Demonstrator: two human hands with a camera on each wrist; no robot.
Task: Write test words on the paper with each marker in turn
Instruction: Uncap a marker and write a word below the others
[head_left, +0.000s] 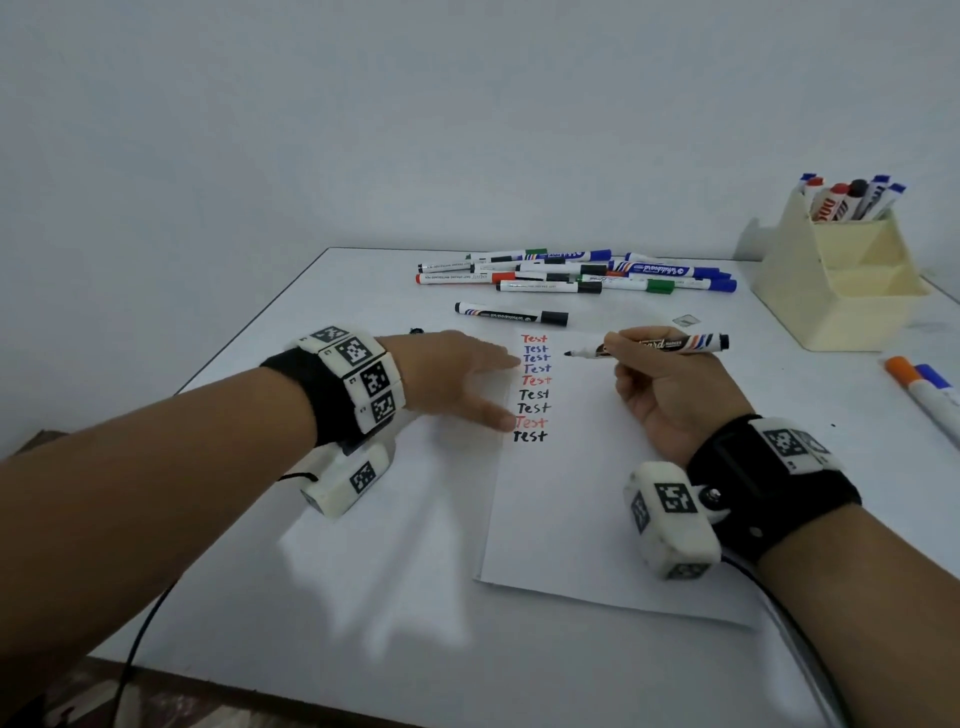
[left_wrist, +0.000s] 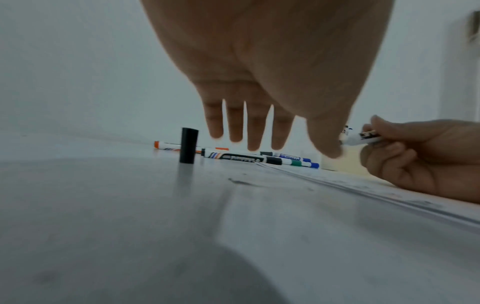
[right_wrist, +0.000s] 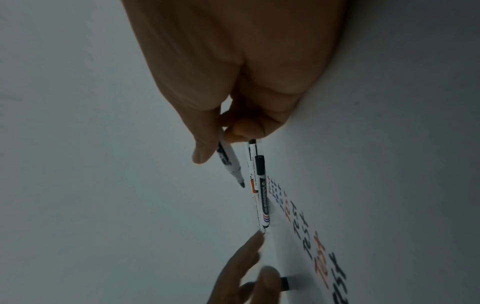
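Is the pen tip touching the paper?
Apart. In the head view the pen tip hangs above the paper, pointing sideways; the right wrist view also shows the tip in the air.

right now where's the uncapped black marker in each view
Head: uncapped black marker right of centre, held by the right hand, tip above the paper.
Left wrist: marker at the right edge.
Right wrist: marker centre, tip pointing down.
Shared landmark: capped black marker lying beyond the paper.
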